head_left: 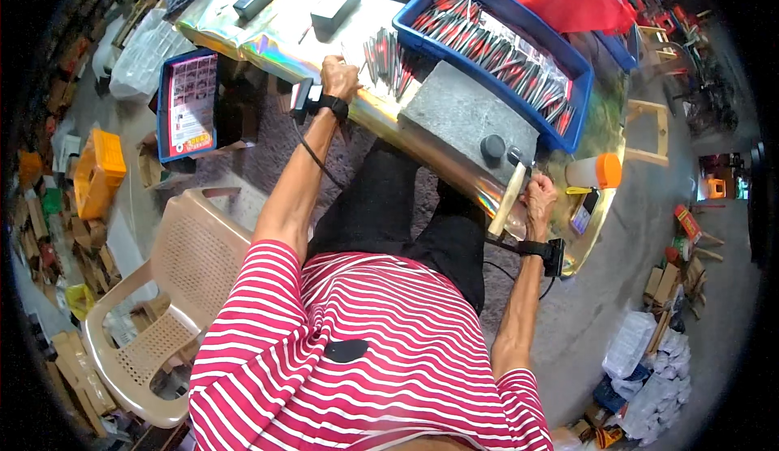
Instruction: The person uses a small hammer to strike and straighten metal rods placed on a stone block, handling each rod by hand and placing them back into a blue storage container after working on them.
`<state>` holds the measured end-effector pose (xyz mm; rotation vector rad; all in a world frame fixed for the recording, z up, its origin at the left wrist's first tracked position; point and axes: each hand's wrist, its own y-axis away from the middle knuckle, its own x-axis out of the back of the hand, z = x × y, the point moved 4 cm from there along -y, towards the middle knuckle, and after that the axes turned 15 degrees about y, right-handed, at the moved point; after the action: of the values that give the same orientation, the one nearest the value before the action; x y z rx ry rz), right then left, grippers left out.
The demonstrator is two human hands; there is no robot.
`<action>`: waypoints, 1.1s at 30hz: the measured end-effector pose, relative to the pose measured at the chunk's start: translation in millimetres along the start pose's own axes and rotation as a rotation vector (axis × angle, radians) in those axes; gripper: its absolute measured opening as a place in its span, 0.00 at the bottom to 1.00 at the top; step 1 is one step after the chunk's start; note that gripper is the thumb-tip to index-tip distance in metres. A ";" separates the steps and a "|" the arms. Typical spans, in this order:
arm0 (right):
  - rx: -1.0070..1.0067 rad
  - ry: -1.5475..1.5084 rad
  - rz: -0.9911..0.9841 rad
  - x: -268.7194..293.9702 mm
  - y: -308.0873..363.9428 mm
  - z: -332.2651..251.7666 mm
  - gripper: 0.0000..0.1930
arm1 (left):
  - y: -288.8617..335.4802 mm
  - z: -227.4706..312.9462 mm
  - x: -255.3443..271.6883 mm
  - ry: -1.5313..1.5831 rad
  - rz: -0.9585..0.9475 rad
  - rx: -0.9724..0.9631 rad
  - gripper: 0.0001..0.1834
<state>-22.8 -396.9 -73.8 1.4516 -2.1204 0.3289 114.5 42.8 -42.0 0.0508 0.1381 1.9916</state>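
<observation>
My left hand (pixel 339 78) is closed at the near table edge; what its fingers hold, if anything, is hidden. Just right of it lies a loose bunch of slim red-and-black pointed pieces (pixel 388 62). My right hand (pixel 538 197) is at the right, its fingers curled together, and I cannot make out what is in them. Beside those fingers is a hammer (pixel 509 199), its pale wooden handle slanting over the table edge and its dark head resting near the grey block (pixel 466 114). A black round piece (pixel 492 148) sits on the block's near right corner.
A blue bin (pixel 574 131) full of similar slim pieces stands behind the block. Right of the hammer are a jar with an orange lid (pixel 607 170) and a phone (pixel 583 214). Dark boxes (pixel 335 9) stand at the back left. A plastic chair (pixel 199 232) is at my left.
</observation>
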 end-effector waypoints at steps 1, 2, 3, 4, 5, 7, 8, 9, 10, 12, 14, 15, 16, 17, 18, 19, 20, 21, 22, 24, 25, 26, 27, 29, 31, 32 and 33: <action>0.189 0.134 0.098 1.0 -6.5 4.8 0.05 | -0.2 -8.7 3.3 0.193 0.003 0.044 0.23; 0.286 0.200 0.146 4.1 -11.2 13.1 0.05 | 0.4 -16.6 6.3 0.410 -0.022 -0.018 0.22; 0.374 0.270 0.201 6.7 -14.0 20.1 0.05 | 6.2 -11.6 4.1 0.409 -0.027 -0.016 0.22; 0.404 0.308 0.199 9.7 -12.6 18.3 0.05 | 15.7 -1.6 -1.0 0.524 -0.036 0.079 0.20; 0.416 0.328 0.203 12.0 -10.3 17.4 0.05 | 23.2 2.4 -5.8 0.637 -0.046 0.176 0.19; 0.352 0.189 0.221 10.1 4.4 -18.4 0.04 | 34.6 5.9 -3.0 0.715 -0.052 0.209 0.15; 0.304 0.118 0.244 13.9 10.8 -27.8 0.04 | 46.4 16.4 -11.7 0.813 -0.106 0.314 0.14; 0.262 0.043 0.263 15.2 16.2 -38.4 0.05 | 55.0 21.8 -16.6 0.911 -0.154 0.416 0.12; 0.257 -0.017 0.254 15.3 16.3 -41.4 0.05 | 58.6 19.4 -20.3 0.970 -0.230 0.450 0.09; 0.246 -0.072 0.257 17.6 22.2 -57.5 0.03 | 76.1 30.4 -28.5 1.067 -0.335 0.498 0.08; 0.215 -0.062 0.227 16.1 28.0 -74.9 0.01 | 101.9 50.1 -41.7 1.086 -0.468 0.552 0.06; 0.162 -0.078 0.221 9.7 38.3 -97.8 0.02 | 111.2 56.1 -44.4 1.088 -0.476 0.560 0.06; 0.154 -0.178 0.159 1.3 51.1 -125.0 0.03 | 119.8 61.4 -47.9 1.118 -0.534 0.553 0.06; 0.143 -0.277 0.101 -6.4 63.3 -148.1 0.05 | 127.2 64.0 -51.9 1.148 -0.594 0.548 0.06; 0.208 -0.327 0.004 -12.4 72.0 -163.6 0.05 | 133.8 64.5 -55.5 1.139 -0.646 0.555 0.07; 0.218 -0.362 -0.044 -19.0 84.4 -181.4 0.04 | 144.0 67.7 -57.9 1.139 -0.655 0.570 0.07; 0.248 -0.376 -0.043 -24.1 93.5 -192.7 0.05 | 157.1 75.3 -62.9 1.129 -0.691 0.570 0.08; 0.285 -0.392 -0.050 -29.3 101.0 -205.0 0.05 | 165.5 80.7 -64.6 1.120 -0.721 0.561 0.08; 0.276 -0.420 -0.076 -33.4 109.7 -216.6 0.05 | 170.9 78.9 -65.9 1.109 -0.829 0.600 0.09; 0.315 -0.417 -0.117 -39.9 122.6 -229.5 0.05 | 183.6 79.6 -68.6 1.142 -0.846 0.612 0.09; 0.349 -0.403 -0.103 -41.5 127.5 -235.0 0.05 | 190.3 81.1 -69.3 1.174 -0.854 0.619 0.10; 0.363 -0.427 -0.100 -42.5 132.7 -239.8 0.05 | 195.4 82.0 -69.0 1.214 -0.860 0.664 0.09; 0.377 -0.452 -0.098 -43.1 137.0 -243.0 0.05 | 198.6 81.4 -69.2 1.216 -0.861 0.667 0.09; 0.388 -0.459 -0.071 -43.3 140.5 -242.2 0.05 | 203.9 79.7 -69.8 1.286 -0.834 0.710 0.09; 0.397 -0.472 -0.043 -42.8 143.7 -241.8 0.05 | 208.2 81.6 -68.5 1.288 -0.855 0.701 0.09; 0.410 -0.462 -0.027 -41.9 145.8 -242.3 0.06 | 209.5 81.4 -68.6 1.309 -0.860 0.714 0.09; 0.421 -0.452 -0.011 -41.4 147.6 -242.4 0.06 | 211.2 81.0 -68.3 1.330 -0.863 0.729 0.09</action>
<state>-74.9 -189.4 117.2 1.9231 -2.5016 0.5060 -40.6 -99.3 65.7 -0.7446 1.4452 0.7521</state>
